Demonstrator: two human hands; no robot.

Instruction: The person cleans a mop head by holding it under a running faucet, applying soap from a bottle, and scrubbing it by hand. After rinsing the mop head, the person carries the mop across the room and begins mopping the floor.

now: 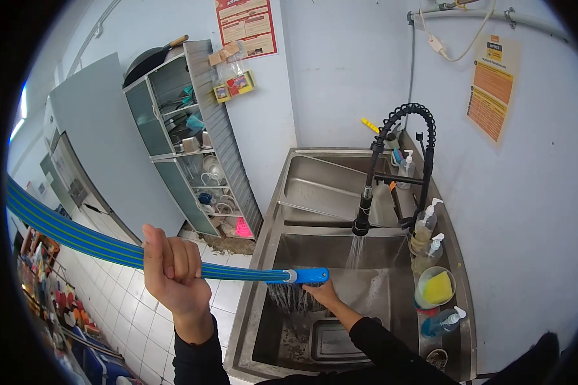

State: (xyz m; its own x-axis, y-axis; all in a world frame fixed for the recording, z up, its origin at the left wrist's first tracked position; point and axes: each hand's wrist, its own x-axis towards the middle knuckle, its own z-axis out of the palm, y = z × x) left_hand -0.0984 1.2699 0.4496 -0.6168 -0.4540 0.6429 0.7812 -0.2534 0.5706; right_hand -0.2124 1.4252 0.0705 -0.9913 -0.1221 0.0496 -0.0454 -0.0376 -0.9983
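Note:
My left hand (176,269) is wrapped round the blue striped handle (109,248) of a mop, left of the sink. The handle runs from the far left to a blue mop head (311,276) over the near basin. Grey mop strands (292,298) hang into the basin. My right hand (323,294) is at the strands just under the blue head; its fingers are partly hidden behind the mop. Water (356,252) runs from the black spray faucet (361,221) behind the mop. A metal tray (336,340) lies on the basin floor.
The far basin holds a large steel tray (327,186). Soap bottles (441,323) and a bowl with a yellow sponge (437,288) line the sink's right ledge (464,321). A dish cabinet (228,147) stands at the back left, above a tiled floor (135,314).

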